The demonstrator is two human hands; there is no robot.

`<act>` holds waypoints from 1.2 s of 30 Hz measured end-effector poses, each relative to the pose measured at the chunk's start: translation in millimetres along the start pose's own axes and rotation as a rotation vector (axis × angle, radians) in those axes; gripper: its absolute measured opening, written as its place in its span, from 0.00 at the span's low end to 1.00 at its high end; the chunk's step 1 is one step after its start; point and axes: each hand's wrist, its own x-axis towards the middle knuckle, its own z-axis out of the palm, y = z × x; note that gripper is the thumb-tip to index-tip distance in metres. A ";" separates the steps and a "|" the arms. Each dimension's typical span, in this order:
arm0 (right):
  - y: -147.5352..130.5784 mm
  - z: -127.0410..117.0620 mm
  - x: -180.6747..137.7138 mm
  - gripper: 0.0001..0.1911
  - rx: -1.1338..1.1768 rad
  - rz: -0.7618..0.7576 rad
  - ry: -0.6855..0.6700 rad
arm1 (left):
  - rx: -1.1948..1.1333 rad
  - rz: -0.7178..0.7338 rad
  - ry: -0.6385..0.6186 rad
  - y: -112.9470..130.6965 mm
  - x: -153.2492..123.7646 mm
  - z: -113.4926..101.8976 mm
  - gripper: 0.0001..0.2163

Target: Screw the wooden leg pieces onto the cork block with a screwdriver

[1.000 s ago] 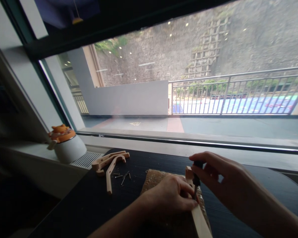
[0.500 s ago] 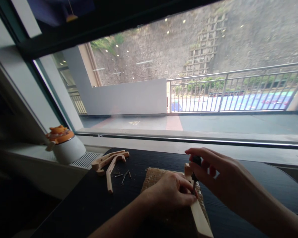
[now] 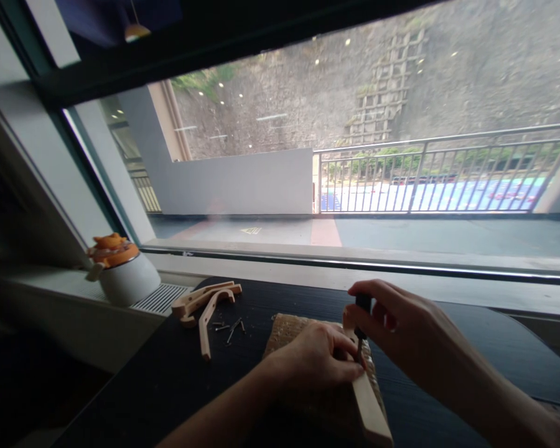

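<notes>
My right hand (image 3: pixel 392 317) grips the black handle of a screwdriver (image 3: pixel 362 306), whose shaft points down at a pale wooden piece (image 3: pixel 372 407). My left hand (image 3: pixel 317 354) is closed around that piece, its fingertips close to the screwdriver's tip. What the tip meets is hidden by the fingers. Under the wooden piece and my left hand lies a brown, ridged pad (image 3: pixel 284 330), which looks like wrapped cardboard. To the left rest curved wooden parts with holes (image 3: pixel 210 320). Several small screws (image 3: pixel 233 328) are scattered beside them.
All this is on a dark table (image 3: pixel 168 386) against a window. On the sill (image 3: pixel 280 266) at the left stands a white pot with an orange lid (image 3: pixel 128 277), next to a slotted vent (image 3: pixel 161 298). Beyond the glass runs a metal railing (image 3: pixel 424 177).
My right hand has turned slightly and the screwdriver stands a bit more upright. Both hands and the wooden piece sit slightly farther left in view. The loose parts have stayed in place.
</notes>
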 end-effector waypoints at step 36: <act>-0.5 3.8 0.7 0.11 -0.063 -0.009 -0.025 | 0.083 -0.058 -0.026 -0.6 0.3 0.3 0.10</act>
